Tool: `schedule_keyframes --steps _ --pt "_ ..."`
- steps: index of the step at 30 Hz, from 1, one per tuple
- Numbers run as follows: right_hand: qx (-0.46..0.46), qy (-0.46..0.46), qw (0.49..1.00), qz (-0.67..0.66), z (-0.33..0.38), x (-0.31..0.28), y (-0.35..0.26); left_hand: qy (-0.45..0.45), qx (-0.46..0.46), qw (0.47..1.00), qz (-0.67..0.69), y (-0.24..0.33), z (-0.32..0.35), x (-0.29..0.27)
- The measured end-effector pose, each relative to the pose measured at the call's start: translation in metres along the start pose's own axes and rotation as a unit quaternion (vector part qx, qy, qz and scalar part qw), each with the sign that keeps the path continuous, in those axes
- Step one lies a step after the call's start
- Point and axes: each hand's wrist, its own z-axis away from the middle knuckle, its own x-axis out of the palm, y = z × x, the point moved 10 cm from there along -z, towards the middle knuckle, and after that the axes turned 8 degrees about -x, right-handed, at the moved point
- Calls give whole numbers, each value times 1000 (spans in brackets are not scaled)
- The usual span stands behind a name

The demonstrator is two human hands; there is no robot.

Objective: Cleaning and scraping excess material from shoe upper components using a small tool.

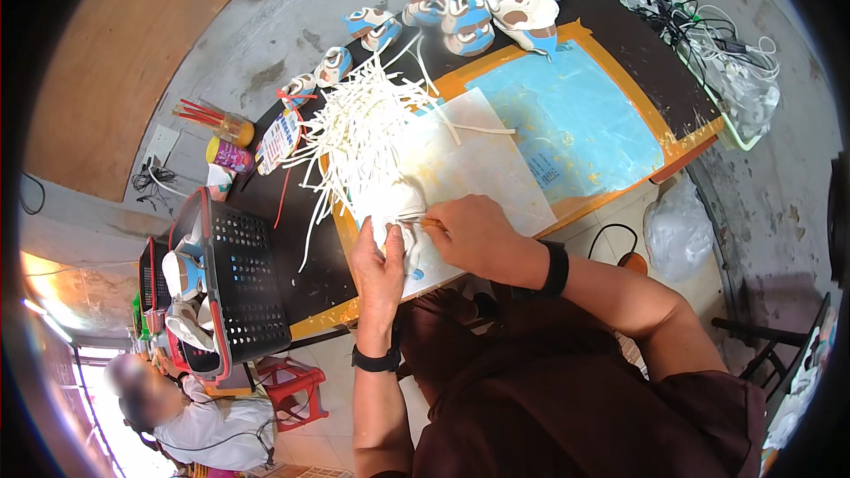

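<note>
Using both hands (379,267) | left: white shoe (404,202) | right: orange-handled tool (431,223)

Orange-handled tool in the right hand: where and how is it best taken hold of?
Probably by its orange handle, from the right, pinched as the right hand does: the visible part looks slim and lies on that side, while the thin far end points left toward the white workpiece, which the left hand appears to steady.

Table (323,292): heap of strips (359,128) left of centre, shoe uppers (467,13) along far edge, sheet (505,155) right of heap. Piece (405,202) at near edge, between left hand (379,264) and right hand (478,235). Basket (248,265) near left, shoes (184,274) in it.
</note>
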Motion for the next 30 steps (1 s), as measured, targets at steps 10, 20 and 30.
schedule_keyframes --steps 10,20,30 --pt "-158 -47 967 192 9 18 -48 66 43 996 -46 3 -1 9" --pt "-88 -85 992 41 -16 32 -14 97 3 994 -54 -13 -11 5" --pt "-134 -45 982 -127 -29 25 -6 137 85 984 -77 -10 -11 7"
